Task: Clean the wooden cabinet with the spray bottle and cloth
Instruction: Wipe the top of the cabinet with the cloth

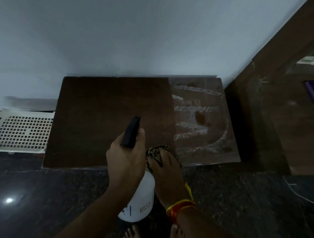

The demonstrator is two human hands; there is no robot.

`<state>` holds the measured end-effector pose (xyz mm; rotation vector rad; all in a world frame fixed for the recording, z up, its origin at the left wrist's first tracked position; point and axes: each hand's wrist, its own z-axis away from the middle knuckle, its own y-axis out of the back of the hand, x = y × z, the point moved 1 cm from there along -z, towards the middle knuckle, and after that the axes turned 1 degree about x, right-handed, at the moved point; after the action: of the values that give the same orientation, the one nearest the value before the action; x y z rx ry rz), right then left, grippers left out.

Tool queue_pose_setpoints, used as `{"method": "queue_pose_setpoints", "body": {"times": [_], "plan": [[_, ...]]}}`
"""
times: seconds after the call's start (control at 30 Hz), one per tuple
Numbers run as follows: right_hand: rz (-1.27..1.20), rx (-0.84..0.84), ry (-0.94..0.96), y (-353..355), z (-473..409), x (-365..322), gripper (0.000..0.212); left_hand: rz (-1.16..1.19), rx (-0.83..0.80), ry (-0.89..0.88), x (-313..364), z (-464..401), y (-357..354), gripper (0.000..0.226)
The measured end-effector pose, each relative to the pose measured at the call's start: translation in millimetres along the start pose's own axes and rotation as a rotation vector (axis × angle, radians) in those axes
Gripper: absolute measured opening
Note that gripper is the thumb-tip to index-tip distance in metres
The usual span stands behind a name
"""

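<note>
Wooden cabinet (116,116) top streaky at right; left hand (126,159) grips spray bottle (141,196), right hand (168,166) presses cloth (156,151)—wipe streaks in overlapping passes.

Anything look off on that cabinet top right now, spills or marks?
Yes. The right part of the wooden cabinet top carries whitish wavy streaks and a few darker blotches, like dust or residue smeared about. The left part looks evenly dark. The right hand presses the cloth at the streaks' near edge; the left hand holds the spray bottle.
</note>
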<state>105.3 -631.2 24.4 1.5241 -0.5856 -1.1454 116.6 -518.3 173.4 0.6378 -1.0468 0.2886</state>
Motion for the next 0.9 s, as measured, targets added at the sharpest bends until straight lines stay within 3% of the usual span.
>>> {"method": "queue_pose_setpoints", "body": {"times": [0.1, 0.23, 0.43, 0.67, 0.9], "plan": [[-0.054, 0.092, -0.033, 26, 0, 20, 0.055, -0.007, -0.022, 0.006, -2, 7, -12, 0.024], [-0.112, 0.203, -0.169, 66, -9, 58, 0.04, -0.044, -0.07, -0.004, -6, 14, -33, 0.029], [-0.125, 0.377, -0.341, 115, -22, 119, 0.045, -0.145, -0.16, -0.059, -5, 23, -65, 0.032], [-0.181, 0.414, -0.364, 141, -37, 146, 0.046, -0.31, -0.26, -0.197, -4, 17, -90, 0.034], [-0.244, 0.47, -0.47, 158, -41, 161, 0.045, -0.64, -0.384, -0.444, -9, 21, -94, 0.027]]}}
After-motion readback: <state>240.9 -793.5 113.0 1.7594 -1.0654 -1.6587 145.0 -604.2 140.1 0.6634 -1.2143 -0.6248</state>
